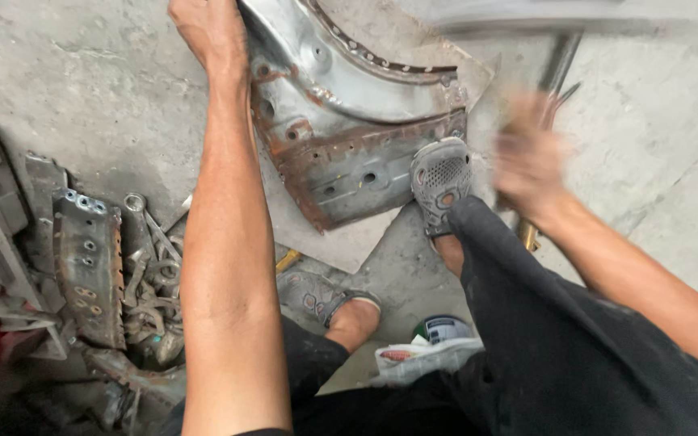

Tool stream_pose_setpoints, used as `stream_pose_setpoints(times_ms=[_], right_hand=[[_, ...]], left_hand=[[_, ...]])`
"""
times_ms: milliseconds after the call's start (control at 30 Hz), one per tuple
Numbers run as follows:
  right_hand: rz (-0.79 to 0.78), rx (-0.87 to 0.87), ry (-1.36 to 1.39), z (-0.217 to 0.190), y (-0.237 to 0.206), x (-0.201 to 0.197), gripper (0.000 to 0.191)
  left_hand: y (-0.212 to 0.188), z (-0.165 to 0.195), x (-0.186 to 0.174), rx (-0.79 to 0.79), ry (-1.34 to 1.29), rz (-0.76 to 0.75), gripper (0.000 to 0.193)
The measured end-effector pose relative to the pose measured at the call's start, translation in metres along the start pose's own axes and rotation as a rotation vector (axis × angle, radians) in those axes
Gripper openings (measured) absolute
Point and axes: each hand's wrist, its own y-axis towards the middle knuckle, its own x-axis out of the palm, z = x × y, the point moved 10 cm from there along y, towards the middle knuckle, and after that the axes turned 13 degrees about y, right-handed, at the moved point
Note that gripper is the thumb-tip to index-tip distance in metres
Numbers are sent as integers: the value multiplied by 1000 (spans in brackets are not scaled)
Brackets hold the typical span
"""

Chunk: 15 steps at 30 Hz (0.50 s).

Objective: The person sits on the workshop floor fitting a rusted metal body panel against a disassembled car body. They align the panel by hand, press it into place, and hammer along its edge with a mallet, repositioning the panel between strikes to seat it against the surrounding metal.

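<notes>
The rusty panel (pixel 349 121) is steadied by the left hand (pixel 208 32) (foot (pixel 440 182) pinning it) while a hammer (pixel 555 69) is gripped by the blurred right hand (pixel 529 157).

Blur and cropped edges

The right hand (pixel 529 157) and its tool (pixel 555 69) are smeared by motion blur, grip unreadable; the left hand (pixel 208 32) and metal panel (pixel 349 121) run off the far edge.

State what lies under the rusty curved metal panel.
Under the rusty curved metal panel lies a flat grey sheet on the concrete floor. Whatever sits beneath the panel's middle is covered.
</notes>
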Motion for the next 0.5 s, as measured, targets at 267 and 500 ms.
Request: stream_pose_setpoints(times_ms=[267, 500], right_hand=[[55, -67, 149, -22, 26, -30, 53], [89, 79, 234, -34, 33, -8, 62]], left_hand=[[-4, 25, -9, 189, -23, 87, 35], [-1, 1, -2, -15, 23, 30, 41]])
